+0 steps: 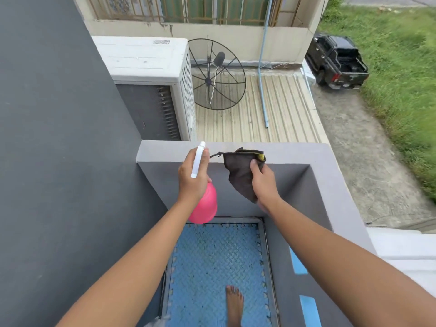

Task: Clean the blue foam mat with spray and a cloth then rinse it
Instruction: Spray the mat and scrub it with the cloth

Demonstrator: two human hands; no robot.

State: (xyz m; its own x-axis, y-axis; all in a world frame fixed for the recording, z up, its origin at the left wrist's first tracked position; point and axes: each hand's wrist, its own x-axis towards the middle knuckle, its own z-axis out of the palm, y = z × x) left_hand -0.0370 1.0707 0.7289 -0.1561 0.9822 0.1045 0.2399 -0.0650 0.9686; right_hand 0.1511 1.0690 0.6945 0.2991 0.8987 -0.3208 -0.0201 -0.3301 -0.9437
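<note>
While gripped, rounded pink bottle, limp cloth

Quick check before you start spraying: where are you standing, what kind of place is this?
Most likely a small upper-floor balcony of a house. A grey parapet wall encloses the blue foam mat; beyond it sit an outdoor air-conditioner unit and a satellite dish on a lower roof, with a pickup truck below.

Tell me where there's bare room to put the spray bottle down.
The flat top of the grey parapet, right of the cloth, is bare. The blue foam mat is open except where a foot stands.
</note>
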